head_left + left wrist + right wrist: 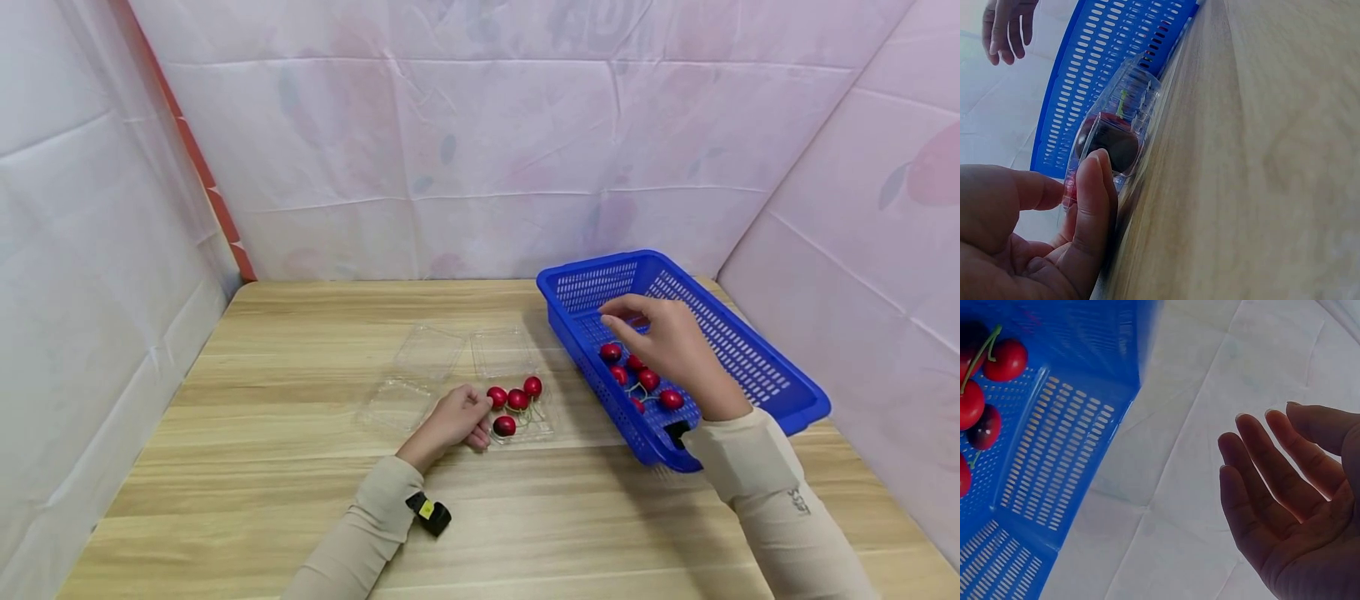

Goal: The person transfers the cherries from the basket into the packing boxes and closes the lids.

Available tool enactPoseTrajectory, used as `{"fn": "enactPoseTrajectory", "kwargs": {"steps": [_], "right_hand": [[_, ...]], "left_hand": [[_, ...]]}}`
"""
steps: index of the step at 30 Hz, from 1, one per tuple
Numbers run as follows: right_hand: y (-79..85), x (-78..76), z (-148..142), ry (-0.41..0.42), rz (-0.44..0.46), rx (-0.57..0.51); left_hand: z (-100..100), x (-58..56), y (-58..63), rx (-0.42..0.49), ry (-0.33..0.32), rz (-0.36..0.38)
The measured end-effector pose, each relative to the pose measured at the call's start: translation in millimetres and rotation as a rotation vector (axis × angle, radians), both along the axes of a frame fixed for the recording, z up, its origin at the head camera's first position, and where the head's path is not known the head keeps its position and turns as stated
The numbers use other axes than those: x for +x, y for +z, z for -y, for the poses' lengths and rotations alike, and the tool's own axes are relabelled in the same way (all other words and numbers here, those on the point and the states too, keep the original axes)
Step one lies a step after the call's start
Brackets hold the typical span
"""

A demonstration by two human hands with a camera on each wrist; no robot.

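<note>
A clear plastic clamshell box (528,429) lies on the table with several red cherries (517,400) in its right front part. My left hand (459,417) is at the left side of that part. In the left wrist view, thumb and fingers pinch the clear wall beside a dark red cherry (1113,144). Over the blue basket (750,350), my right hand (663,337) hovers with loosely bent fingers and nothing in them. Below it, several cherries (648,379) with green stems lie on the basket floor; the right wrist view shows more cherries (1007,359) there.
Other clear plastic sections (427,350) lie behind and left of the cherries. The basket's tall perforated walls stand along the table's right side. Pale fabric walls (480,167) enclose the wooden table (300,500) at the back and both sides.
</note>
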State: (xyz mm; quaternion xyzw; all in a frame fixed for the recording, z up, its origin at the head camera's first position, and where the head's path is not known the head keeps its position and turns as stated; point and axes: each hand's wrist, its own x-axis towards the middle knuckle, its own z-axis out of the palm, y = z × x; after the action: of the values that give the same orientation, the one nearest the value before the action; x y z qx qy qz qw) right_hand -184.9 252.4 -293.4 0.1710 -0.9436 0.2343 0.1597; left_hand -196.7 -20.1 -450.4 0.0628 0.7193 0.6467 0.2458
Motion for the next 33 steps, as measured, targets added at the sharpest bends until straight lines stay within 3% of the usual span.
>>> {"fn": "enactPoseTrajectory", "kwargs": {"steps": [20,33], "right_hand": [[-21.4,-24.6,-23,-0.052,0.072,0.022],[-26.1,-41.1,-32,-0.062,0.224,0.035]], "left_hand": [[1,0.5,-0.8,0.006,-0.011,-0.017],[1,0.8,-1.1,-0.007,-0.004,-0.013]]}}
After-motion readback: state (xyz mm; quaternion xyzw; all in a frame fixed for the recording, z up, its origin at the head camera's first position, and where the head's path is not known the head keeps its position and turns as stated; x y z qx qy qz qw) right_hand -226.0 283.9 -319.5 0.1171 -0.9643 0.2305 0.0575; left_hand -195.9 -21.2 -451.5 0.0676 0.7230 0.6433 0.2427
